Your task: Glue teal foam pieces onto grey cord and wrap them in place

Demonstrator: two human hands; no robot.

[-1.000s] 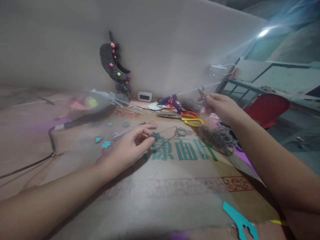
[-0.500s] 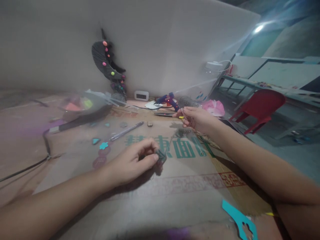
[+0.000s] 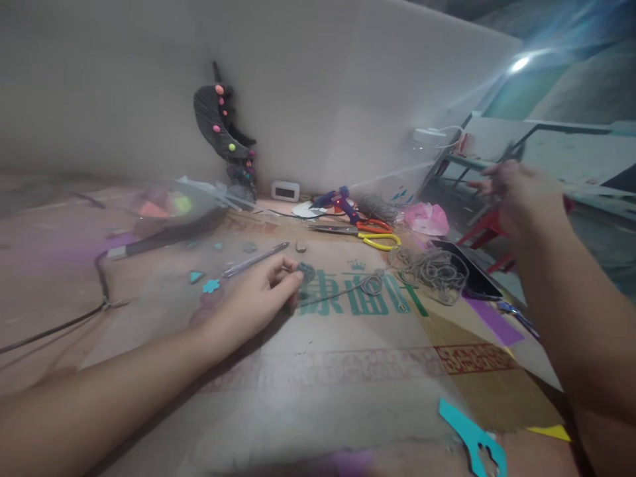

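My left hand (image 3: 258, 295) rests on the cardboard sheet (image 3: 348, 371) with its fingers pinched on a small dark green felt piece (image 3: 305, 271). A thin grey string (image 3: 342, 291) runs from that piece toward a loose tangle of grey twine (image 3: 432, 268). My right hand (image 3: 521, 195) is raised high at the right, blurred by motion, fingers curled; what it holds, if anything, cannot be made out.
Orange and yellow scissors (image 3: 375, 233), a blue glue gun (image 3: 338, 201), a pen (image 3: 253, 260), a pink bag (image 3: 426, 218), teal foam shapes (image 3: 211, 286), a teal cut-out (image 3: 474, 440), a red chair (image 3: 489, 232), a black cable (image 3: 102, 278) and a dark ornament (image 3: 223, 129) surround the cardboard.
My right hand has swung from above the scissors up and out to the right. My left hand shifted slightly back and left, still pinching the felt piece.
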